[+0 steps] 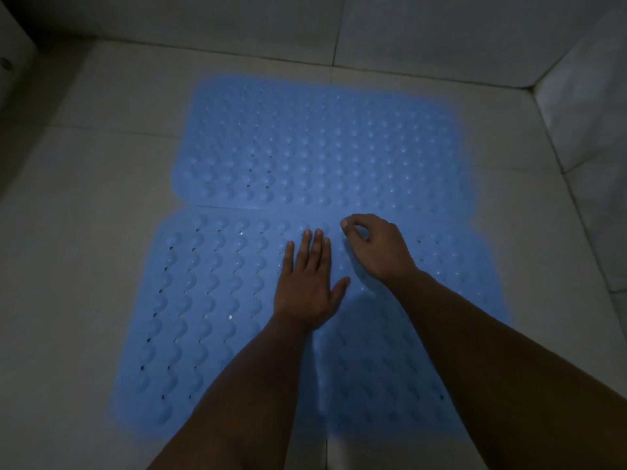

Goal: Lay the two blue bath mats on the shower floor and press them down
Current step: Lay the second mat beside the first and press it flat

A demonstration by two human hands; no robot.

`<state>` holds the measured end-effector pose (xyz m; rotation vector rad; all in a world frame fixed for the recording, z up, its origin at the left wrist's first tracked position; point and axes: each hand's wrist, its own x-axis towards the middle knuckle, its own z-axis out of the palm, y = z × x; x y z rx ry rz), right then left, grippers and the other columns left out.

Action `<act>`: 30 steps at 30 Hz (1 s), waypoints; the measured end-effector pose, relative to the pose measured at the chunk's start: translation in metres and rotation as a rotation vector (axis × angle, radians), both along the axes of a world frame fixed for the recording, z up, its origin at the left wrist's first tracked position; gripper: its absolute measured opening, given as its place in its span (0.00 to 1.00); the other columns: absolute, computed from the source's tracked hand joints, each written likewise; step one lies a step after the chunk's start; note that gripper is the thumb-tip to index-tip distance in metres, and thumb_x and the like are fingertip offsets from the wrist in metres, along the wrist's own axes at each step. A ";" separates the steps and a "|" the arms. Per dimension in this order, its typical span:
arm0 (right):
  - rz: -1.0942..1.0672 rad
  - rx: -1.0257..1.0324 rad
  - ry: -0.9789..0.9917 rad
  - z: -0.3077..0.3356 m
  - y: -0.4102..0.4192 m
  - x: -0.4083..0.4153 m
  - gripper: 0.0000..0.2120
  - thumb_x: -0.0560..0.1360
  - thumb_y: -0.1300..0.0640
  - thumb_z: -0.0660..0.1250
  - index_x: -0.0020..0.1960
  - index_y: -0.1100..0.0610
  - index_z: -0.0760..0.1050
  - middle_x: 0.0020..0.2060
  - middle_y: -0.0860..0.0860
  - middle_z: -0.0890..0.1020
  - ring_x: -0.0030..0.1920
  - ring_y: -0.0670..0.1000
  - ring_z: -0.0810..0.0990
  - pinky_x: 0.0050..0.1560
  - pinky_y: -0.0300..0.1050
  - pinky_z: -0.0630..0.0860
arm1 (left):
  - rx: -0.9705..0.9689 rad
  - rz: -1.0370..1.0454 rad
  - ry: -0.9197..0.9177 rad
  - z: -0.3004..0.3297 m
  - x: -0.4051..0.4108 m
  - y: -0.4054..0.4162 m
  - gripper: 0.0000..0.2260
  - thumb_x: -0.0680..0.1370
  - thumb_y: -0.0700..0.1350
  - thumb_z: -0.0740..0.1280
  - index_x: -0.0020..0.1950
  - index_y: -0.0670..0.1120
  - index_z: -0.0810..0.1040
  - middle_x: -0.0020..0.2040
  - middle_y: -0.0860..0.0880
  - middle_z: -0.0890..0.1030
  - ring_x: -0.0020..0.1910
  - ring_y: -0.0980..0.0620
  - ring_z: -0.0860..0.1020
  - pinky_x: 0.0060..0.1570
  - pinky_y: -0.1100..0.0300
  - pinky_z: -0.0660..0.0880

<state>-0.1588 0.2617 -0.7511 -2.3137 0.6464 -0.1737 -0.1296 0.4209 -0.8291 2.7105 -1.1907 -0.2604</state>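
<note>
Two blue bath mats with rows of bumps and small holes lie flat on the tiled shower floor. The far mat [319, 144] sits toward the back wall. The near mat [210, 300] lies in front of it, their long edges meeting. My left hand [307, 283] rests flat, fingers straight, on the near mat close to that seam. My right hand [376, 247] is beside it with fingers curled downward, fingertips touching the near mat at its far edge. I cannot tell whether it pinches the mat.
Pale floor tiles [84, 205] surround the mats on the left and right. Tiled walls [339, 25] rise at the back and at the right [590, 106]. A dark fitting [6, 64] shows at the left edge. The light is dim.
</note>
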 end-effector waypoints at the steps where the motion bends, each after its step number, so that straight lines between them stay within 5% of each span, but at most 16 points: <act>1: -0.004 -0.007 -0.055 -0.004 -0.001 0.001 0.11 0.80 0.50 0.66 0.55 0.54 0.83 0.54 0.49 0.85 0.54 0.42 0.79 0.56 0.29 0.70 | -0.015 0.009 -0.027 -0.003 -0.001 0.001 0.37 0.83 0.66 0.48 0.83 0.40 0.54 0.84 0.43 0.50 0.83 0.44 0.42 0.79 0.38 0.48; 8: -0.023 -0.105 -0.254 -0.024 -0.038 0.003 0.10 0.79 0.54 0.67 0.51 0.59 0.83 0.49 0.53 0.85 0.51 0.49 0.82 0.56 0.37 0.74 | -0.039 0.014 -0.041 -0.005 0.001 -0.001 0.39 0.82 0.67 0.49 0.83 0.41 0.53 0.84 0.44 0.48 0.83 0.46 0.41 0.79 0.39 0.47; 12: -0.011 -0.063 -0.148 -0.021 -0.034 -0.006 0.10 0.79 0.53 0.67 0.50 0.59 0.83 0.48 0.53 0.86 0.51 0.51 0.83 0.56 0.44 0.77 | -0.013 0.008 0.086 0.000 0.003 0.000 0.43 0.78 0.71 0.48 0.84 0.44 0.51 0.84 0.46 0.46 0.83 0.48 0.40 0.80 0.41 0.42; 15: -0.015 -0.045 0.019 -0.004 -0.024 0.001 0.10 0.78 0.49 0.67 0.52 0.53 0.84 0.51 0.50 0.86 0.54 0.51 0.83 0.58 0.46 0.78 | -0.014 0.013 0.349 0.024 0.022 -0.004 0.42 0.78 0.70 0.49 0.83 0.45 0.52 0.84 0.46 0.47 0.83 0.48 0.43 0.80 0.45 0.39; 17: -0.001 -0.049 0.075 0.013 -0.013 0.010 0.10 0.77 0.48 0.67 0.50 0.52 0.84 0.50 0.48 0.86 0.54 0.50 0.83 0.56 0.45 0.78 | -0.044 0.032 0.453 0.048 0.039 0.005 0.36 0.80 0.65 0.55 0.82 0.46 0.57 0.83 0.43 0.57 0.82 0.44 0.54 0.79 0.47 0.52; 21: 0.071 -0.017 0.168 0.029 0.026 0.036 0.13 0.76 0.47 0.66 0.55 0.52 0.84 0.55 0.50 0.86 0.58 0.53 0.82 0.61 0.47 0.77 | -0.105 0.122 0.163 0.066 0.068 0.042 0.30 0.76 0.54 0.56 0.75 0.42 0.72 0.73 0.41 0.75 0.77 0.37 0.65 0.70 0.44 0.70; 26: 0.249 -0.150 0.322 -0.010 0.108 0.041 0.24 0.82 0.50 0.57 0.76 0.59 0.66 0.75 0.59 0.68 0.77 0.59 0.62 0.75 0.53 0.60 | -0.075 0.180 0.006 0.065 0.081 0.080 0.23 0.82 0.50 0.59 0.75 0.43 0.72 0.75 0.42 0.72 0.79 0.38 0.61 0.72 0.40 0.66; 30: 0.239 -0.328 0.335 -0.060 0.152 0.022 0.36 0.80 0.40 0.46 0.81 0.60 0.51 0.81 0.60 0.48 0.81 0.58 0.44 0.79 0.61 0.44 | -0.072 0.236 -0.033 0.053 0.087 0.109 0.23 0.82 0.49 0.58 0.77 0.44 0.70 0.77 0.43 0.70 0.81 0.40 0.57 0.74 0.40 0.62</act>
